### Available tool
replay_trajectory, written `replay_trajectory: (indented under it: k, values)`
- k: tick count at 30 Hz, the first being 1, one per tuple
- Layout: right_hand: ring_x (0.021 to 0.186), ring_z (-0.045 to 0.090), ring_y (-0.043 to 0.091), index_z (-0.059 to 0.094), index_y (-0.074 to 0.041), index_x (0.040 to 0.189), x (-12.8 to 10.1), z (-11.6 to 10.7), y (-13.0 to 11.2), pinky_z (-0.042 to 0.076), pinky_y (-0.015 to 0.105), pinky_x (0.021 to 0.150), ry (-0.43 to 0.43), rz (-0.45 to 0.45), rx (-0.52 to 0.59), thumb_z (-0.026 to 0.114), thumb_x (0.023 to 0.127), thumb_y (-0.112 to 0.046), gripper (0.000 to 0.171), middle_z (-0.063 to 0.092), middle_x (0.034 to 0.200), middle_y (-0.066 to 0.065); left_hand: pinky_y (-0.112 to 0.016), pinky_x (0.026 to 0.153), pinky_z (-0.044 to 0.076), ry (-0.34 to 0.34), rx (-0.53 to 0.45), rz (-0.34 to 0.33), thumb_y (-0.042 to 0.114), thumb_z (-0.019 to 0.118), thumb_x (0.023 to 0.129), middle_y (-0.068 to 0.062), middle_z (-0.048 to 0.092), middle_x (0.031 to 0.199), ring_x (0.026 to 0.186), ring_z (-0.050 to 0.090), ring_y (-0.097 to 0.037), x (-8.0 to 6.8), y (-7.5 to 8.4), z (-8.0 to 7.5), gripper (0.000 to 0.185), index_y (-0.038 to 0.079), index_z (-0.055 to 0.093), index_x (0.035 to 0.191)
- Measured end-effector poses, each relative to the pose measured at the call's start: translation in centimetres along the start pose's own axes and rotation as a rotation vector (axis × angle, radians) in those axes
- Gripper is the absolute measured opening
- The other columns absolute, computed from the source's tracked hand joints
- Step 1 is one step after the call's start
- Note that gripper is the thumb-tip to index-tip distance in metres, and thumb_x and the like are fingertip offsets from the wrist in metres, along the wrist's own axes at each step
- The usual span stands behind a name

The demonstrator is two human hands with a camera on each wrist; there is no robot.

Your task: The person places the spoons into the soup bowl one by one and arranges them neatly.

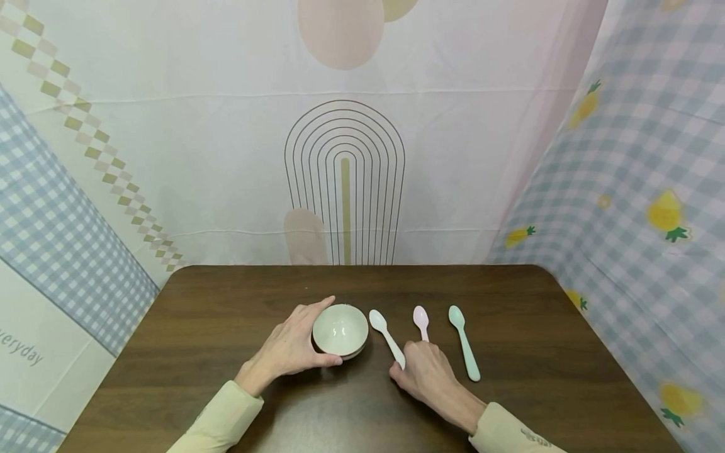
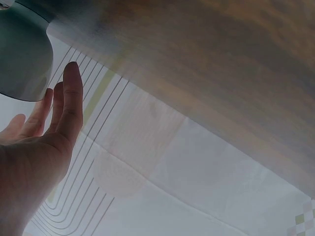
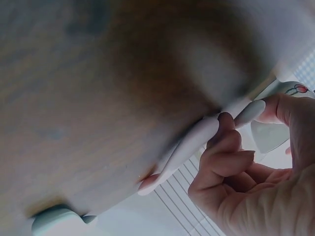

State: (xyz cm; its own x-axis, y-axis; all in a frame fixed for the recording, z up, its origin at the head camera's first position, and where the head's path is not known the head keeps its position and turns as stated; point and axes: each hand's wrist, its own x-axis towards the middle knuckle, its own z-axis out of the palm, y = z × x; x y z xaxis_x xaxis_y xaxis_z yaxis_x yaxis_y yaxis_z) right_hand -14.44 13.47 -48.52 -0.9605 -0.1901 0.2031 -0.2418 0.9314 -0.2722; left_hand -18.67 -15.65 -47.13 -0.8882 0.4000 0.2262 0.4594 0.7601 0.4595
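Observation:
A small white bowl (image 1: 340, 330) stands on the dark wooden table (image 1: 226, 296). My left hand (image 1: 297, 343) cups its left side, thumb at the front rim and fingers round the back. In the left wrist view the bowl (image 2: 19, 54) sits just past the fingers (image 2: 69, 103). Right of the bowl lie a white spoon (image 1: 387, 336), a pink spoon (image 1: 421, 319) and a green spoon (image 1: 464, 343). My right hand (image 1: 425, 371) lies over the pink spoon's handle. Its thumb and forefinger pinch the end of the white spoon's handle (image 3: 251, 112), beside the pink spoon (image 3: 187, 147).
Patterned cloth hangs behind the table (image 1: 345, 176), with checked cloth at the left (image 1: 62, 226) and right (image 1: 634, 207). The table's far edge runs just behind the bowl and spoons. The green spoon (image 3: 54, 219) lies apart from my right hand (image 3: 246, 187).

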Motion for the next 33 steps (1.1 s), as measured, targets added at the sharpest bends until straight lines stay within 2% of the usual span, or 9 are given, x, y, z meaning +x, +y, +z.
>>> replay_trajectory:
  k: [8,15,19,22,26,30,33]
  values:
    - [0.053,0.047,0.017,0.055,-0.014,0.066,0.1,-0.4,0.0,0.042,0.034,0.049,0.0,0.058,0.062,0.08,0.08,-0.019,0.03,0.05,0.058,-0.001,-0.053,0.083,0.063,0.0,-0.003,0.003,0.062,0.096,0.069,-0.001,0.064,0.157,0.133,0.062,-0.026,0.0,0.1,-0.1,0.118,0.022,0.045,0.167]
    - [0.049,0.045,0.013,0.054,-0.015,0.06,0.6,-0.5,0.3,0.037,0.028,0.045,-0.023,0.094,0.167,0.081,0.08,-0.015,0.033,0.05,0.054,-0.005,-0.053,0.084,0.063,-0.003,-0.003,-0.005,0.062,0.096,0.069,-0.001,0.063,0.158,0.134,0.062,-0.025,0.0,0.2,-0.1,0.118,0.021,0.045,0.167]
    - [0.05,0.049,0.012,0.063,-0.011,0.068,0.8,-0.7,0.5,0.038,0.027,0.045,-0.043,0.12,0.232,0.082,0.08,-0.013,0.023,0.056,0.058,-0.004,-0.052,0.083,0.063,-0.003,-0.001,-0.006,0.062,0.096,0.069,-0.001,0.063,0.158,0.134,0.062,-0.025,-0.1,0.2,-0.1,0.118,0.022,0.045,0.167]
    - [0.052,0.051,0.012,0.066,-0.009,0.074,1.0,-0.9,0.7,0.04,0.026,0.047,-0.04,0.123,0.266,0.082,0.079,-0.01,0.017,0.06,0.06,-0.002,-0.053,0.084,0.063,-0.001,-0.004,-0.004,0.061,0.097,0.069,-0.001,0.063,0.158,0.135,0.062,-0.026,0.0,0.1,-0.2,0.117,0.022,0.044,0.167]
    - [0.053,0.051,0.011,0.067,-0.009,0.073,1.3,-0.7,1.1,0.04,0.026,0.05,-0.039,0.126,0.326,0.081,0.079,-0.01,0.015,0.059,0.059,-0.004,-0.053,0.085,0.063,-0.003,-0.008,-0.005,0.06,0.097,0.07,-0.002,0.063,0.158,0.136,0.062,-0.026,0.0,0.1,-0.2,0.117,0.023,0.044,0.167]
    - [0.051,0.049,0.009,0.07,-0.009,0.074,1.7,0.5,2.5,0.039,0.027,0.049,-0.018,0.099,0.412,0.079,0.082,-0.015,0.014,0.058,0.058,-0.007,-0.053,0.084,0.062,-0.011,-0.005,-0.014,0.061,0.097,0.069,-0.002,0.063,0.158,0.134,0.061,-0.025,0.0,0.1,-0.1,0.118,0.023,0.044,0.167]
    - [0.05,0.049,0.008,0.071,-0.009,0.074,1.7,0.7,2.8,0.039,0.028,0.049,-0.013,0.108,0.462,0.079,0.084,-0.017,0.015,0.057,0.056,-0.007,-0.052,0.083,0.062,-0.015,-0.004,-0.017,0.061,0.097,0.069,-0.001,0.064,0.157,0.133,0.061,-0.025,0.0,0.1,-0.1,0.118,0.024,0.043,0.168]
